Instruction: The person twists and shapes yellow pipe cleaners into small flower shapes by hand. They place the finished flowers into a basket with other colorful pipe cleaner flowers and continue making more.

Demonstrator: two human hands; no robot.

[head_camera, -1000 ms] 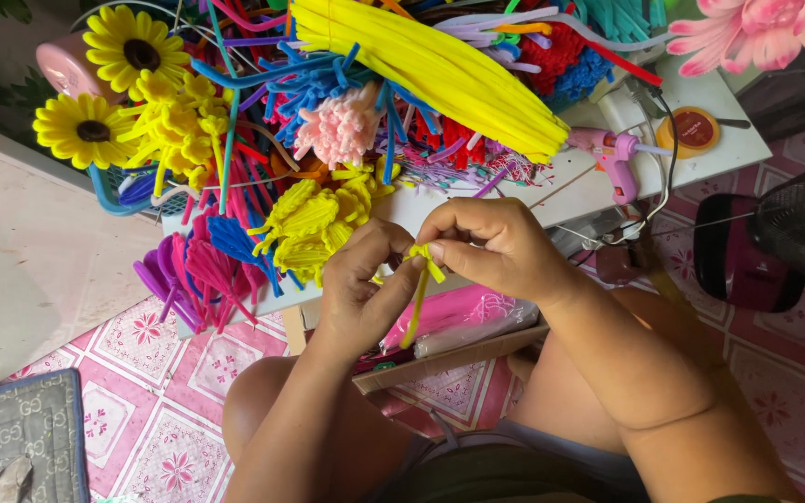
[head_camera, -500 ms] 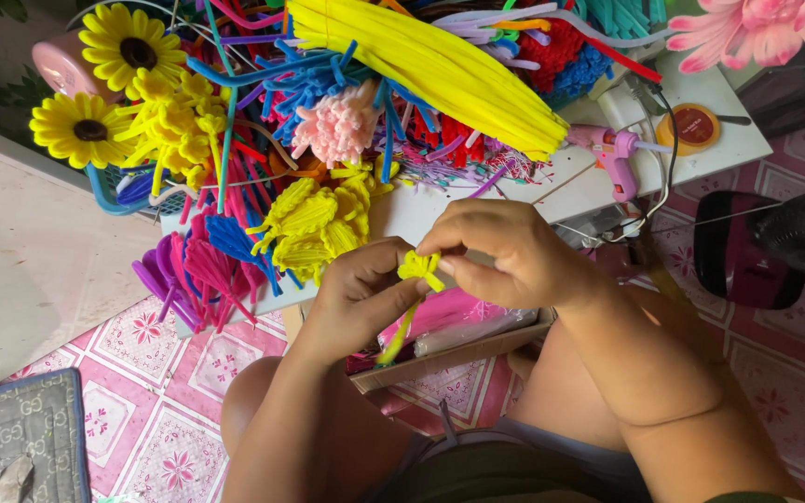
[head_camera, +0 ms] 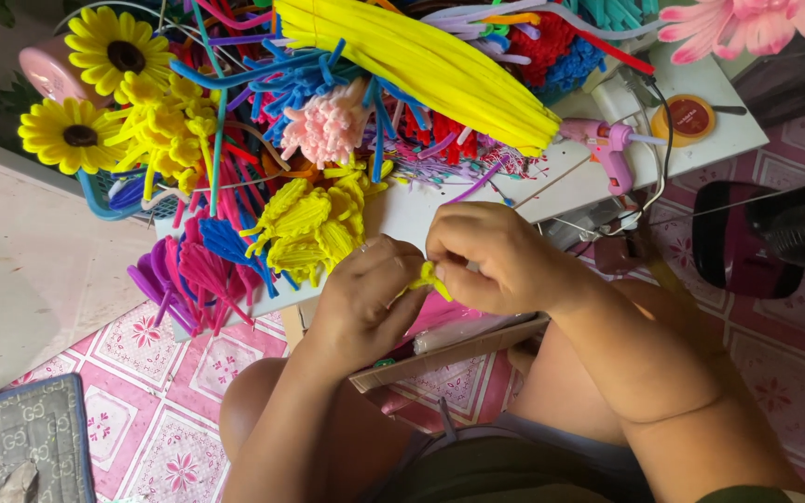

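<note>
A short yellow pipe cleaner piece [head_camera: 429, 278] is pinched between both hands, bent into a small folded shape. My left hand [head_camera: 363, 296] grips its left side, and my right hand [head_camera: 496, 256] closes over its right side. Both hands hover above my lap in front of a low white table [head_camera: 421, 216]. Just beyond my left hand lies a pile of finished yellow pipe cleaner petals [head_camera: 309, 228]. Under my hands a flat brown board [head_camera: 458, 349] rests on my legs with pink material on it.
A thick bundle of yellow pipe cleaners [head_camera: 421, 65] lies across the table among blue, red and pink ones. Yellow sunflowers [head_camera: 104, 84] stand at the left. A pink glue gun [head_camera: 607, 149], an orange round tin [head_camera: 689, 119] and a fan [head_camera: 775, 242] are at the right.
The yellow piece's long hanging tail has been folded up; only a short bent stub shows now. Both hands have closed in tighter around it.
</note>
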